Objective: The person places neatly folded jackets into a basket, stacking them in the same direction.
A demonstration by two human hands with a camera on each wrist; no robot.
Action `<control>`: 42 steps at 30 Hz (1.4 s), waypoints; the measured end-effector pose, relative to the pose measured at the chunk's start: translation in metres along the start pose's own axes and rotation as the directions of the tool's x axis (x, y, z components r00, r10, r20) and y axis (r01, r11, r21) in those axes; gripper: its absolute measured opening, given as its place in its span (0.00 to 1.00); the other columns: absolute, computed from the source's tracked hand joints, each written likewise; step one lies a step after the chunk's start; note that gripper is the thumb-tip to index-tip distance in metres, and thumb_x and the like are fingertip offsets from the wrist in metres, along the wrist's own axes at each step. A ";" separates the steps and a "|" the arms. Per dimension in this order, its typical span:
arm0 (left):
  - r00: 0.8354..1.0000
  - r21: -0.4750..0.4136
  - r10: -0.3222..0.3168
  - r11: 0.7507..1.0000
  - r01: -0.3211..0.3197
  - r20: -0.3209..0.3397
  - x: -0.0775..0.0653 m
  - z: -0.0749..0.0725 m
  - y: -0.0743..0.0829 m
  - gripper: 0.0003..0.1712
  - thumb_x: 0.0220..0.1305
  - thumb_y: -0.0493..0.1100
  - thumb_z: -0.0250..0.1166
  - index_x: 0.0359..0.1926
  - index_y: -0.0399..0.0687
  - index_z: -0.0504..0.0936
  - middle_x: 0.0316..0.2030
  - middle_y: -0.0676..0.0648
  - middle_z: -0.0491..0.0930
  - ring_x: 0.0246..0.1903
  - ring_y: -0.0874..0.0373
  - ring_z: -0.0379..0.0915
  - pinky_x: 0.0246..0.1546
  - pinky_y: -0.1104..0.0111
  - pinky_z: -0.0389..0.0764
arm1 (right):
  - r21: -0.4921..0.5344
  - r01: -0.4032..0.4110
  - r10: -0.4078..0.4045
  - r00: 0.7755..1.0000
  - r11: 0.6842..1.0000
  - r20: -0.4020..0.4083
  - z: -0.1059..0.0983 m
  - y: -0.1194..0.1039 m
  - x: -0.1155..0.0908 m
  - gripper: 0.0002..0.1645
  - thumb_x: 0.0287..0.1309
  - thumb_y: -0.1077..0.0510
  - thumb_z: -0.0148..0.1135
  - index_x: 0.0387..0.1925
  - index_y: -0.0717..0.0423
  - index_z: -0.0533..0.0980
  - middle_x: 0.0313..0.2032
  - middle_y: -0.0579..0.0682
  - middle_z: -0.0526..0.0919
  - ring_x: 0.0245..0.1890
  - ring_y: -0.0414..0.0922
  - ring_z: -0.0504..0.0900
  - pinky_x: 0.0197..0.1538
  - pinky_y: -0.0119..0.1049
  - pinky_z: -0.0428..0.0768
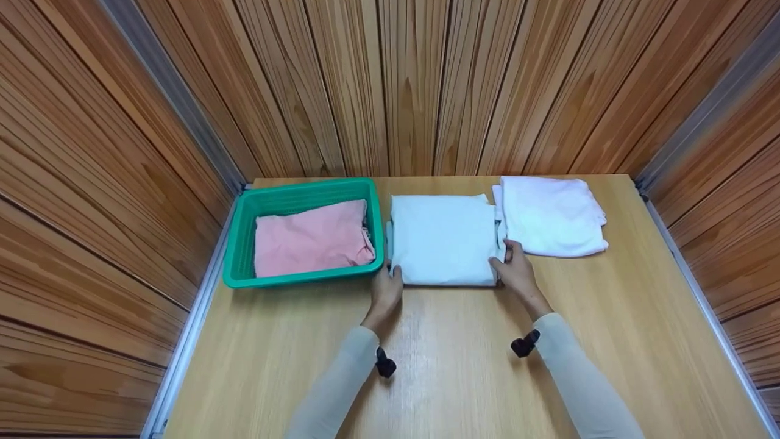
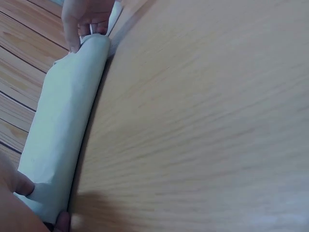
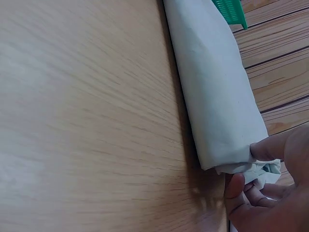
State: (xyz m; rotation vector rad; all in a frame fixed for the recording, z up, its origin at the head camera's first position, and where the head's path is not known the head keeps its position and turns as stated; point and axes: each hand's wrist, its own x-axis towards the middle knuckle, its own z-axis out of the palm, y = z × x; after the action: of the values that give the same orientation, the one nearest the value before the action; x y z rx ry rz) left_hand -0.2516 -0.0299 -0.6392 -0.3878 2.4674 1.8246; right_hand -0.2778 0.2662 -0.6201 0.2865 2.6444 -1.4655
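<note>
Sleeves (image 1: 335, 381) nearest — both hands (image 1: 386, 291) (image 1: 518, 272) pinch pale cloth (image 1: 445, 241) btwn white cloth (image 1: 551, 216) & green basket (image 1: 311, 186) w/ pink cloth (image 1: 311, 238).

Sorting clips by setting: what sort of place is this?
Probably a purpose-built work booth: plank-patterned walls with metal corner strips close round a wooden table, where a green basket and a folded pale cloth sit.

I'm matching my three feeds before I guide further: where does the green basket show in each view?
Head: the green basket is left of centre, just left of the middle folded cloth.
Left wrist: not in this picture.
Right wrist: only a small part, at the top edge, right of centre.
Shared landmark: the middle folded cloth, seen in all three.
</note>
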 end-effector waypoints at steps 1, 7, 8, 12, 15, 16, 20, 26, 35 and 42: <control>1.000 -0.003 0.004 1.000 -0.004 0.004 -0.001 -0.001 -0.001 0.28 0.84 0.41 0.52 0.76 0.31 0.66 0.77 0.32 0.66 0.79 0.41 0.60 0.78 0.47 0.66 | 0.002 0.001 -0.001 1.000 1.000 -0.004 0.000 0.001 -0.002 0.41 0.75 0.55 0.59 0.79 0.67 0.56 0.47 0.54 0.71 0.39 0.43 0.71 0.36 0.29 0.71; 1.000 -0.017 0.006 1.000 -0.005 0.026 -0.007 -0.009 -0.005 0.24 0.83 0.42 0.52 0.70 0.32 0.71 0.74 0.34 0.70 0.74 0.45 0.65 0.78 0.46 0.66 | 0.035 -0.007 0.007 1.000 0.999 -0.005 0.000 0.006 -0.012 0.39 0.74 0.55 0.60 0.77 0.66 0.57 0.38 0.50 0.75 0.28 0.39 0.72 0.29 0.30 0.71; 1.000 -0.018 0.004 1.000 -0.004 0.031 -0.008 -0.010 -0.005 0.24 0.82 0.42 0.52 0.70 0.33 0.71 0.74 0.35 0.69 0.74 0.45 0.65 0.78 0.46 0.66 | 0.045 -0.010 0.010 1.000 0.999 -0.004 0.000 0.006 -0.013 0.39 0.74 0.55 0.60 0.77 0.65 0.57 0.36 0.49 0.75 0.26 0.38 0.72 0.28 0.30 0.71; 0.998 -0.030 0.012 0.999 -0.011 0.056 -0.014 -0.015 -0.009 0.25 0.81 0.42 0.51 0.70 0.32 0.71 0.74 0.35 0.70 0.73 0.46 0.66 0.77 0.46 0.66 | 0.081 -0.021 0.021 1.000 0.997 0.005 -0.001 0.009 -0.018 0.40 0.74 0.54 0.61 0.77 0.63 0.56 0.31 0.45 0.76 0.20 0.36 0.71 0.23 0.30 0.69; 0.997 -0.032 0.026 0.999 -0.024 0.072 -0.017 -0.018 -0.012 0.21 0.80 0.41 0.51 0.62 0.30 0.75 0.64 0.35 0.77 0.65 0.46 0.72 0.71 0.48 0.73 | 0.100 -0.034 0.032 0.999 0.994 0.021 -0.002 0.011 -0.023 0.41 0.74 0.54 0.61 0.78 0.63 0.55 0.30 0.44 0.78 0.18 0.36 0.71 0.21 0.30 0.69; 0.997 -0.031 0.026 0.999 -0.024 0.076 -0.018 -0.019 -0.013 0.19 0.79 0.41 0.51 0.59 0.31 0.77 0.60 0.36 0.79 0.61 0.47 0.73 0.68 0.49 0.75 | 0.107 -0.039 0.037 0.999 0.994 0.027 -0.003 0.011 -0.024 0.41 0.74 0.54 0.61 0.78 0.62 0.55 0.31 0.45 0.78 0.18 0.36 0.71 0.21 0.31 0.69; 0.994 -0.016 -0.007 1.000 0.009 0.108 -0.023 -0.024 -0.015 0.14 0.78 0.42 0.53 0.51 0.36 0.77 0.49 0.40 0.77 0.50 0.49 0.72 0.59 0.52 0.76 | 0.118 -0.059 0.053 0.997 0.991 0.049 -0.004 0.013 -0.031 0.41 0.75 0.54 0.61 0.79 0.62 0.55 0.34 0.47 0.79 0.19 0.37 0.71 0.22 0.31 0.69; 0.983 0.031 -0.021 0.999 0.016 0.183 -0.028 -0.036 -0.019 0.13 0.78 0.44 0.54 0.52 0.39 0.75 0.46 0.44 0.74 0.49 0.50 0.71 0.54 0.56 0.75 | 0.110 -0.075 0.066 0.994 0.991 0.083 -0.006 0.014 -0.039 0.43 0.76 0.54 0.61 0.80 0.66 0.52 0.45 0.55 0.83 0.24 0.38 0.75 0.25 0.31 0.72; 0.954 0.046 -0.017 0.999 0.004 0.298 -0.027 -0.052 -0.018 0.11 0.80 0.45 0.57 0.50 0.41 0.76 0.33 0.48 0.71 0.26 0.56 0.70 0.26 0.67 0.72 | 0.054 -0.067 0.060 0.991 0.996 0.122 -0.012 0.015 -0.041 0.44 0.77 0.51 0.60 0.80 0.65 0.53 0.44 0.54 0.80 0.28 0.42 0.76 0.28 0.31 0.73; 0.962 0.053 -0.011 0.999 -0.004 0.272 -0.021 -0.054 -0.010 0.25 0.80 0.45 0.56 0.69 0.36 0.72 0.41 0.41 0.78 0.23 0.56 0.69 0.23 0.67 0.74 | -0.011 -0.057 0.058 0.991 0.998 0.122 -0.016 0.014 -0.040 0.44 0.78 0.46 0.59 0.78 0.70 0.57 0.65 0.70 0.75 0.60 0.58 0.80 0.52 0.37 0.81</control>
State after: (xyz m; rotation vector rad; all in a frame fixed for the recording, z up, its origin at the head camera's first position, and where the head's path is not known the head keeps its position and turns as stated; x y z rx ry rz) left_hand -0.2229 -0.0801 -0.6288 -0.1275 2.3193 1.6771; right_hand -0.2358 0.2820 -0.6159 0.2612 2.5236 -1.4088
